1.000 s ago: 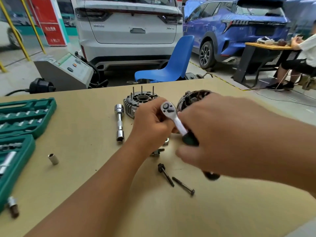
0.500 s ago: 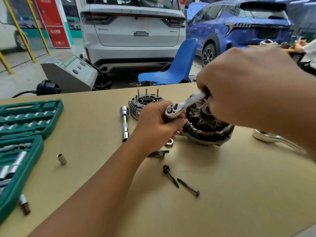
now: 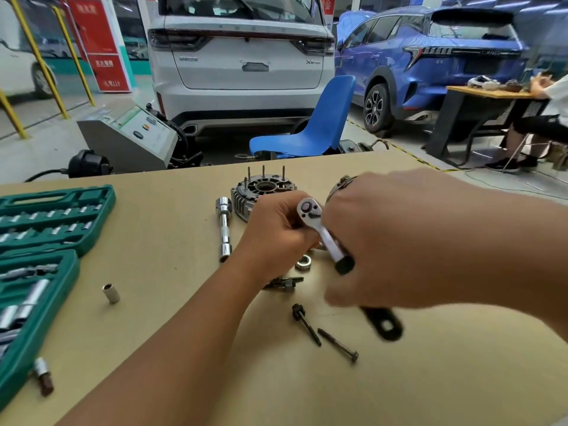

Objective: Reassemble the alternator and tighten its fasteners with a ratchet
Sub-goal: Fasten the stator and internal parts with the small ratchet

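Note:
My right hand (image 3: pixel 408 241) grips the black handle of a chrome ratchet (image 3: pixel 319 229), whose head points up and left at table centre. My left hand (image 3: pixel 276 235) is closed just under the ratchet head; what it holds there is hidden. Behind the hands stands the finned alternator end cover (image 3: pixel 261 189) with several studs pointing up. The alternator body (image 3: pixel 341 184) is almost fully hidden by my right hand. Two long black bolts (image 3: pixel 322 333) lie in front of the hands, and a hex nut (image 3: pixel 303 262) lies below the ratchet.
An open green socket case (image 3: pixel 46 241) fills the table's left side. A chrome extension bar (image 3: pixel 224 229), a loose socket (image 3: pixel 111 293), a small bracket (image 3: pixel 284 282) and a bit (image 3: pixel 43 376) lie on the table. A blue chair (image 3: pixel 310 124) stands beyond the far edge.
My right hand swung the ratchet handle from the far right, over the alternator body, back down toward me. My left hand stayed under the ratchet head.

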`<act>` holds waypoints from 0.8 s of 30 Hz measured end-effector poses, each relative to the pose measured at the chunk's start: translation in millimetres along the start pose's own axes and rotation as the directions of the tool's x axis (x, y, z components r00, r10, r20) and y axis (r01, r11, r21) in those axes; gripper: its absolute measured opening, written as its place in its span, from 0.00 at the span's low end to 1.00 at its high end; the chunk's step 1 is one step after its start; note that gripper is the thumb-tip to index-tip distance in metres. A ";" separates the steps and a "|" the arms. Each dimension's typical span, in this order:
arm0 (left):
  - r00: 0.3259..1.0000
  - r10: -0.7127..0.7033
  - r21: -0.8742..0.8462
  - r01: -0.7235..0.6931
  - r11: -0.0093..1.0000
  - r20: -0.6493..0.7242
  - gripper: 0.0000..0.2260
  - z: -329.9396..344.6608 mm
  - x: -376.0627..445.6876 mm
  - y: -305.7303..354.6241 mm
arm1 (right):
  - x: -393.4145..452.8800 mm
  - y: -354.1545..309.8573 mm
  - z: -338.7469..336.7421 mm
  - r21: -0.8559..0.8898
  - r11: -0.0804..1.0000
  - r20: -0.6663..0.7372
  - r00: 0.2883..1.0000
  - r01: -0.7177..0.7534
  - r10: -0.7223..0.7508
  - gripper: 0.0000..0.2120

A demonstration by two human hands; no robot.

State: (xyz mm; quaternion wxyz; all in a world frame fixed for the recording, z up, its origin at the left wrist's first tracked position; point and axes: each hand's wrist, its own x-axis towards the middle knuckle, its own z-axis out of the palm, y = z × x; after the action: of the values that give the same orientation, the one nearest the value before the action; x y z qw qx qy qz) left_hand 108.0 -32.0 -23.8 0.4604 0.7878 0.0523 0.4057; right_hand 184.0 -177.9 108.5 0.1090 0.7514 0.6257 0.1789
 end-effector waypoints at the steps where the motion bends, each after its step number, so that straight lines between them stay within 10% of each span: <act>1: 1.000 0.003 0.004 -0.003 1.000 0.008 0.03 0.8 0.2 0.2 | -0.4 1.6 -2.1 0.006 1.000 0.015 1.000 -0.015 0.014 0.10; 5: 0.999 -0.031 -0.046 0.033 0.998 0.027 0.04 0.0 0.1 -0.1 | 0.1 5.5 -8.3 -0.109 0.986 -0.190 0.976 -0.130 0.107 0.05; 9: 1.000 0.024 -0.001 -0.024 1.000 0.009 0.06 2.3 -1.0 0.7 | 4.8 -10.0 8.8 0.139 0.988 0.158 0.986 -0.067 0.045 0.08; 14: 0.999 -0.041 -0.085 0.041 0.996 0.000 0.05 2.4 -0.5 -2.0 | -11.0 -6.6 -3.3 -0.033 0.991 -0.138 0.983 -0.128 0.123 0.10; 18: 1.000 -0.027 -0.013 0.027 1.000 -0.003 0.03 1.6 -0.8 -3.9 | -9.4 -4.9 7.7 0.014 1.000 0.005 1.000 -0.006 0.006 0.05; 22: 0.998 -0.069 -0.065 0.069 0.995 0.011 0.04 -3.1 -0.7 -3.6 | -6.0 22.0 -6.4 -0.103 0.982 -0.261 0.957 -0.161 0.130 0.10; 24: 0.998 -0.059 -0.064 0.059 0.996 -0.001 0.05 -1.6 -1.0 -3.5 | -1.3 16.1 0.6 -0.109 0.992 -0.150 0.988 -0.056 0.039 0.06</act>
State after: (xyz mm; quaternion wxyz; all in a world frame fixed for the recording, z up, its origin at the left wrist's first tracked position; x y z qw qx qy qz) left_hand 107.3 -29.3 -26.7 0.4971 0.7701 0.0633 0.3947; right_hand 198.6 -182.2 114.0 0.1003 0.7434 0.6029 0.2717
